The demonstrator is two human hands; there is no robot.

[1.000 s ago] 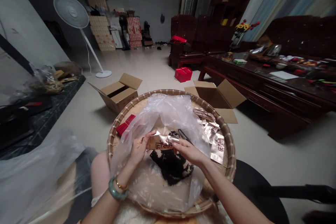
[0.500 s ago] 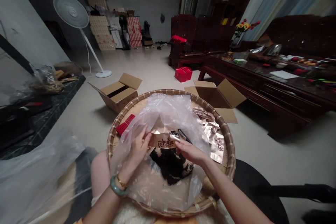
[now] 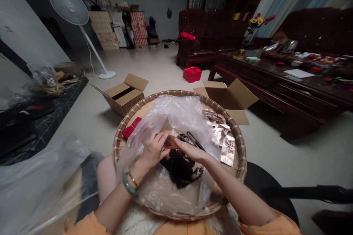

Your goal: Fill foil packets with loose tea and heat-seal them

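Observation:
Between both hands is a copper-coloured foil sachet [image 3: 171,141] with dark lettering, held over the basket. My left hand [image 3: 154,150] has its fingers wrapped round the sachet's left part. At the other end my right hand [image 3: 190,149] presses it, fingers straight and close together. Below them, a heap of dark loose tea leaves [image 3: 180,170] lies on a clear plastic sheet [image 3: 176,108], inside a round woven bamboo tray [image 3: 242,147]. A slim black-and-silver tool [image 3: 195,141], like tongs, rests beside the leaves. More foil sachets [image 3: 227,150] lie at the tray's right.
Red packets [image 3: 131,127] lie at the tray's left edge. Open cardboard boxes, one left [image 3: 121,95] and one right [image 3: 231,97], stand beyond the tray. A white fan [image 3: 106,75], a red box [image 3: 192,74] and a dark wooden table [image 3: 275,80] are farther off.
The sachet, stretched out flat between my hands before, is now squeezed at its ends and mostly covered. My hands have come closer together, and the view has shifted slightly.

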